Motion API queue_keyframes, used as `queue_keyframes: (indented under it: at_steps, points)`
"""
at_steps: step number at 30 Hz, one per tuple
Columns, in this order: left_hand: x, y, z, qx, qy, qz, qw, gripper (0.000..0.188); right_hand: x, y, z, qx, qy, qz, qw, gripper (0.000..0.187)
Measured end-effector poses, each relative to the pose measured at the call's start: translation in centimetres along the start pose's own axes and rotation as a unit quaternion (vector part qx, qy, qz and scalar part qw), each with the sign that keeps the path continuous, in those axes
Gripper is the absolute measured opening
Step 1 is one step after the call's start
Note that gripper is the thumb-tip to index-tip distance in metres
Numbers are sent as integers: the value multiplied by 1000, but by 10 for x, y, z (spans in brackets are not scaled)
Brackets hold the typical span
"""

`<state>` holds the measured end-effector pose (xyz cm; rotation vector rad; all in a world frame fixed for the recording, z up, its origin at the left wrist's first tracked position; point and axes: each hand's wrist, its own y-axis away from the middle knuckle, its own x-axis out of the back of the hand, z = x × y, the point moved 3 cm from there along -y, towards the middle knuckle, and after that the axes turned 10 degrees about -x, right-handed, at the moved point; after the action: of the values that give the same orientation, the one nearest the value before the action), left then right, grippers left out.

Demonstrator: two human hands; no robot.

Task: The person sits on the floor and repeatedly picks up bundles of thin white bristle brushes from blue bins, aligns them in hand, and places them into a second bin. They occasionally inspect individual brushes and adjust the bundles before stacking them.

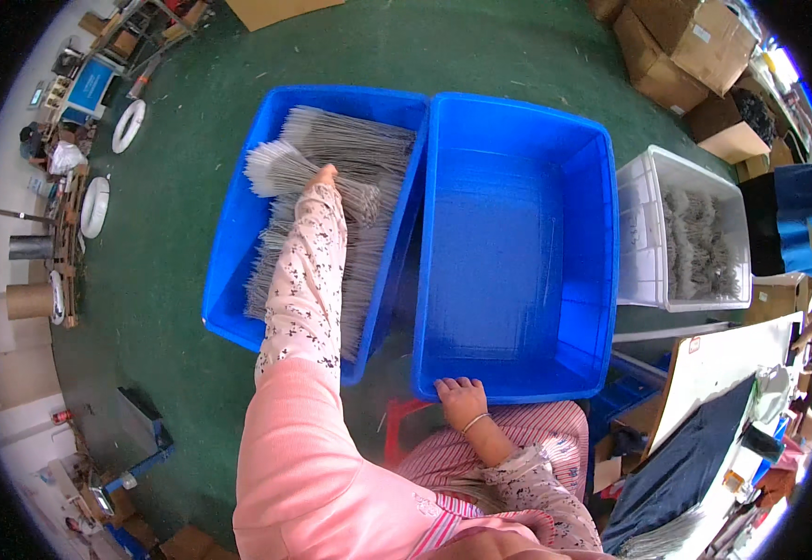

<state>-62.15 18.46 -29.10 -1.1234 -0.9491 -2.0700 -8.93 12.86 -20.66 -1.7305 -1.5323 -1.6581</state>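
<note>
A blue plastic bin (231, 280) on the left holds many thin, grey-white wire-like strands (369, 252) lying in layers. My left hand (325, 177) reaches into it, closed around a bundle of these strands (280, 170) with a pale, fanned end pointing left. The sleeve and back of the hand hide part of the bundle and the pile beneath. Beside it, a second blue bin (490, 261) has nothing visible on its floor. My right hand (462, 401) grips the near rim of that second bin, its fingers hooked over the edge.
At the right stands a white plastic crate (663, 233) with more grey bundles. Cardboard boxes (677, 56) are stacked at the far right. A white board-topped table (733, 373) is at the near right. Something red (397, 429) shows under the bins. White coils (129, 126) lie at the left.
</note>
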Motion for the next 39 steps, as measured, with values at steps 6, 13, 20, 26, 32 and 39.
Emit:
queue_keyframes:
  at_steps: [6, 13, 20, 26, 32, 39]
  points:
    - [14, -3, 21, 213, 97, 81, 969, 95, 3, 3, -1, 14, 7, 5, 1000, 32]
    - [-10, -9, 58, 409, 105, 147, 894, 130, 8, -1, -7, 12, -15, -14, 1000, 35]
    - [-37, -61, 68, 304, -98, 84, 944, 124, 6, 4, -1, -19, -12, -63, 998, 26]
    - [-38, -82, 87, 170, -105, 78, 977, 120, 3, 16, 15, -24, 5, 14, 1000, 22]
    - [-36, -61, 95, 130, -102, 58, 985, 117, -11, -4, 2, -40, -35, 0, 999, 20]
    - [-16, -19, 64, 73, -63, 54, 994, 113, -33, -18, -1, -49, 36, 0, 998, 9]
